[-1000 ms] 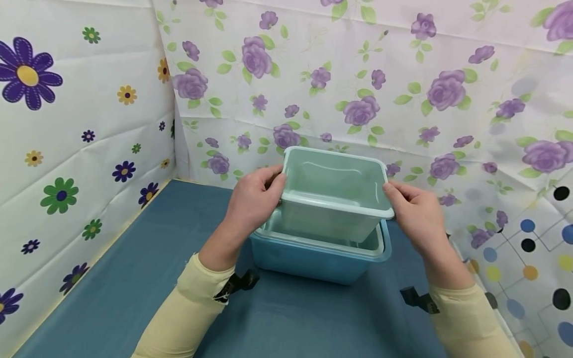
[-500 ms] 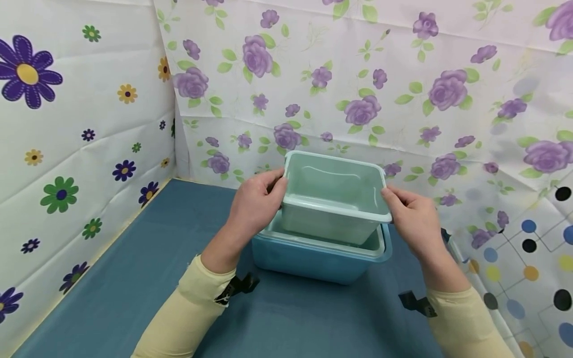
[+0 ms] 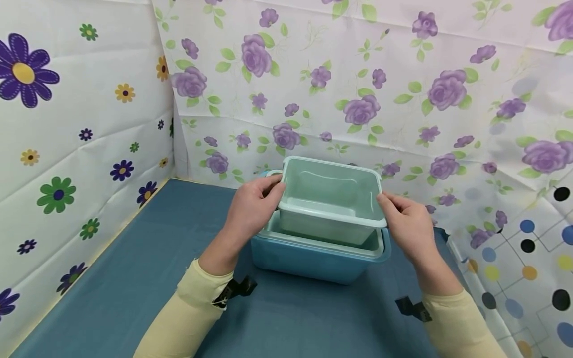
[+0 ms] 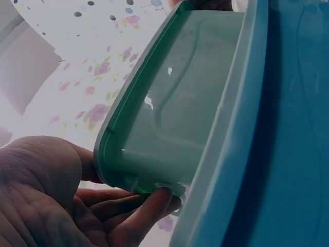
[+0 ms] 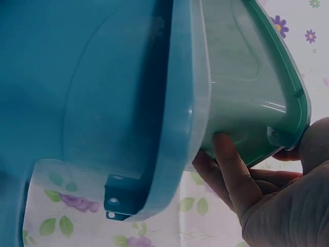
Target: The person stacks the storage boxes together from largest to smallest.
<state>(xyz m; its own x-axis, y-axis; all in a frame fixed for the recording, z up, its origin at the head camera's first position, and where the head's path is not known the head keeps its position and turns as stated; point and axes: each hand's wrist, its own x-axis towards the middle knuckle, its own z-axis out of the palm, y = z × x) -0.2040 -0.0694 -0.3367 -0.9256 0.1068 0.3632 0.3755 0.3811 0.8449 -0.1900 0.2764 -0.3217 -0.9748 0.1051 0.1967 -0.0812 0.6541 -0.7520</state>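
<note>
A pale green plastic storage bin (image 3: 331, 191) is held by its short ends, its lower part down inside another bin. My left hand (image 3: 255, 204) pinches its left rim, thumb on top and fingers beneath. On the opposite rim my right hand (image 3: 409, 223) grips the same way. Below it, a light green bin (image 3: 378, 243) sits nested in a larger blue bin (image 3: 309, 261) on the table. In the left wrist view the held bin (image 4: 180, 92) stands well above the blue bin's edge. The right wrist view shows fingers (image 5: 231, 170) under its rim.
The bins stand on a blue-covered table (image 3: 112, 278) near the back wall. A floral sheet (image 3: 322, 74) hangs behind them, and another flowered sheet (image 3: 89, 164) lines the left side. A dotted sheet (image 3: 528, 258) is at the right.
Both hands have lowered the held green bin a little, so it sits deeper in the nested bins. The blue bin stays in place.
</note>
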